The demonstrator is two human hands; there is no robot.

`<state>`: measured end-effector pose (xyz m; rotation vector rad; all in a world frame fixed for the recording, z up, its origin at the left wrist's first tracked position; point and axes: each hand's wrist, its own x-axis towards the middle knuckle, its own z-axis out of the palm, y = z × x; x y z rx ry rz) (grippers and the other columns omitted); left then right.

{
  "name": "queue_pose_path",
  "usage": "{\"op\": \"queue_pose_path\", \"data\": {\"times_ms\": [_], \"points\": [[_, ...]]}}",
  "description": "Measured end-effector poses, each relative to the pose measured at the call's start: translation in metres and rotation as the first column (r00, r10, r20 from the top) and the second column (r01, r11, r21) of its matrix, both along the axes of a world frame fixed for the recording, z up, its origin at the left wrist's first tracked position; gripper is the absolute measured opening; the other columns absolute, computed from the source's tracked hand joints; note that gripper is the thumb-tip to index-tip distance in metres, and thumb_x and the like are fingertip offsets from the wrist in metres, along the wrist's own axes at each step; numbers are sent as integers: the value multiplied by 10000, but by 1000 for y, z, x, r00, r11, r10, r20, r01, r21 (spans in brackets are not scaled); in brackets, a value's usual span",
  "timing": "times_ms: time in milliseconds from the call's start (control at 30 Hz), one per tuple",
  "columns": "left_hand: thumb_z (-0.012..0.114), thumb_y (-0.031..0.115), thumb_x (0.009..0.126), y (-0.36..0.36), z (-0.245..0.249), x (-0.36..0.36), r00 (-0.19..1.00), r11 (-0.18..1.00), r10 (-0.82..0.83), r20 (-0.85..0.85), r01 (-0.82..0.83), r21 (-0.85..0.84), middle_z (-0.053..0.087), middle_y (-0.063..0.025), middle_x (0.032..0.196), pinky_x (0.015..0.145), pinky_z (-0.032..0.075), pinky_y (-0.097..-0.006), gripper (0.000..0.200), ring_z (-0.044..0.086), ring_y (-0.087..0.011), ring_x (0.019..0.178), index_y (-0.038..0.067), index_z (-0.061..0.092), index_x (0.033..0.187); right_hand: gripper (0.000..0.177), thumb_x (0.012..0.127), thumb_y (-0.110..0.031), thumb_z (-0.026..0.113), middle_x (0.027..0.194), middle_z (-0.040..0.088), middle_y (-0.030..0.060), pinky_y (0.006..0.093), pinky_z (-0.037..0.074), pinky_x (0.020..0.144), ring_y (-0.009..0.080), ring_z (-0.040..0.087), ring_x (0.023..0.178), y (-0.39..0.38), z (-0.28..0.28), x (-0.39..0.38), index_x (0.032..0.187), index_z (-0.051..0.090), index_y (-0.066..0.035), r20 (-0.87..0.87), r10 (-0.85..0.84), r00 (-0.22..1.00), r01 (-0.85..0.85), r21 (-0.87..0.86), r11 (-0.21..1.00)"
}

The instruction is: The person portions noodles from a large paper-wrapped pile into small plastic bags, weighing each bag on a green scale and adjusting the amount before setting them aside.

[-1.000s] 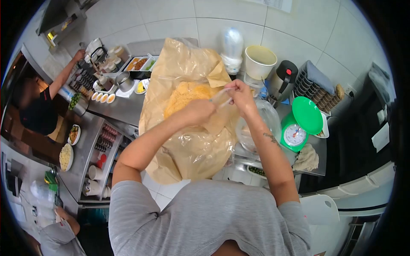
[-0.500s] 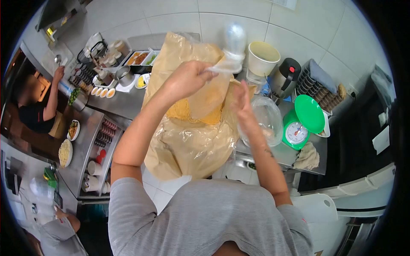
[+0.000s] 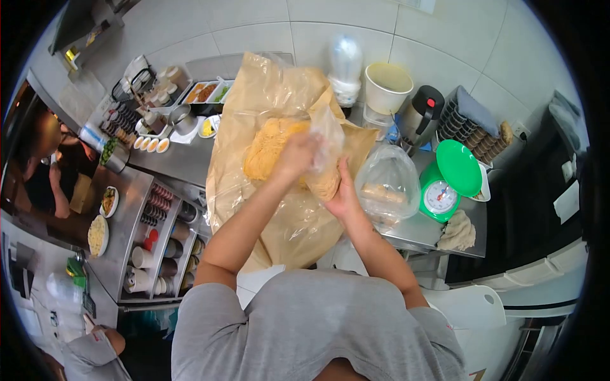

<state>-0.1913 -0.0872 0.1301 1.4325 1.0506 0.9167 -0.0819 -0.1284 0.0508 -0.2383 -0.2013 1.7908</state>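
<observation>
Brown plastic-lined paper [image 3: 286, 222] lies spread over the counter with a mound of orange-yellow shredded food [image 3: 264, 152] on it. A small clear plastic bag [image 3: 328, 130] stands over the right side of the mound, with some of the same food low inside it. My right hand [image 3: 300, 154] is blurred, its fingers against the bag's left side. My left hand [image 3: 345, 192] is wrapped round the bag's lower right side and supports it. Right of this hand sits a larger clear bag [image 3: 387, 184] with pale contents.
A green scale [image 3: 440, 197], a thermos [image 3: 421, 120] and a white tub [image 3: 387, 89] stand right of the paper. Egg halves [image 3: 152, 145] and condiment trays [image 3: 202, 93] are at the left. Two other people [image 3: 47, 171] [image 3: 92, 352] are at the far left.
The small bag has moved down and now holds food. My left hand has come onto it, and my right hand has dropped from its top. The person at the left has lowered an arm.
</observation>
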Motion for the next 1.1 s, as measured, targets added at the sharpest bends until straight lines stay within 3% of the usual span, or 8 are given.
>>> {"op": "queue_pose_path", "data": {"times_ms": [167, 267, 533, 633, 733, 833, 933, 1100], "points": [[506, 176, 874, 14, -64, 21, 965, 990, 128, 227, -139, 34, 533, 11, 635, 416, 335, -233, 185, 448, -80, 486, 25, 601, 923, 420, 891, -308, 534, 1156, 540, 71, 386, 448, 895, 207, 531, 1060, 1, -16, -8, 1237, 446, -86, 84, 72, 994, -65, -78, 995], [493, 164, 887, -10, -4, 3, 986, 955, 126, 111, -90, -282, 502, 33, 605, 382, 281, -214, 166, 376, -47, 434, 37, 599, 890, 405, 876, -255, 567, 1146, 540, 83, 386, 444, 900, 211, 528, 1062, -1, -15, 5, 1219, 459, -69, 244, 52, 968, -30, -90, 995], [509, 185, 883, 6, 61, -29, 956, 977, -208, 207, 193, 89, 575, 14, 734, 486, 339, -200, 196, 429, -37, 564, 28, 624, 901, 585, 821, -238, 632, 1263, 448, 100, 382, 340, 1003, 229, 416, 1191, -11, 5, 15, 1295, 340, -58, 208, -203, 957, 163, 191, 968], [516, 183, 882, 9, 78, -29, 938, 928, -345, 27, 337, 158, 589, 15, 772, 563, 364, -201, 189, 448, -44, 630, 29, 626, 882, 713, 770, -259, 685, 1311, 393, 92, 362, 299, 1021, 223, 357, 1233, -19, 32, 38, 1325, 272, -86, 670, -579, 465, 241, 533, 811], [519, 185, 882, 10, 83, -25, 877, 864, -438, -200, 472, 175, 594, 12, 794, 604, 393, -223, 187, 485, -67, 683, 30, 625, 877, 694, 725, -242, 725, 1238, 462, 83, 337, 343, 975, 212, 424, 1168, -7, 66, 47, 1284, 347, -79, 746, -647, 158, -166, 666, 727], [516, 185, 883, 14, 81, -19, 819, 820, -495, -292, 551, 156, 599, 0, 809, 631, 413, -239, 189, 516, -90, 728, 26, 619, 886, 533, 759, -160, 685, 1130, 535, 90, 337, 395, 904, 204, 496, 1069, -7, 106, 29, 1210, 432, -35, 937, -350, 9, -417, 322, 850], [510, 192, 888, 18, 74, -16, 892, 860, -417, -174, 450, 242, 593, -7, 844, 638, 416, -238, 193, 520, -90, 759, 31, 604, 933, 400, 827, -159, 612, 1037, 578, 110, 316, 431, 834, 197, 543, 956, 10, 76, 12, 1160, 465, 7, 884, -446, 139, -342, 466, 816], [483, 237, 904, 8, 25, -40, 957, 932, -121, 264, 18, 362, 563, -22, 980, 687, 414, -242, 274, 510, -99, 879, 41, 534, 1088, 220, 899, -125, 449, 932, 594, 135, 334, 460, 735, 205, 570, 851, 28, 66, 22, 1037, 543, 18, 881, -473, 21, 111, 468, 877]]}}
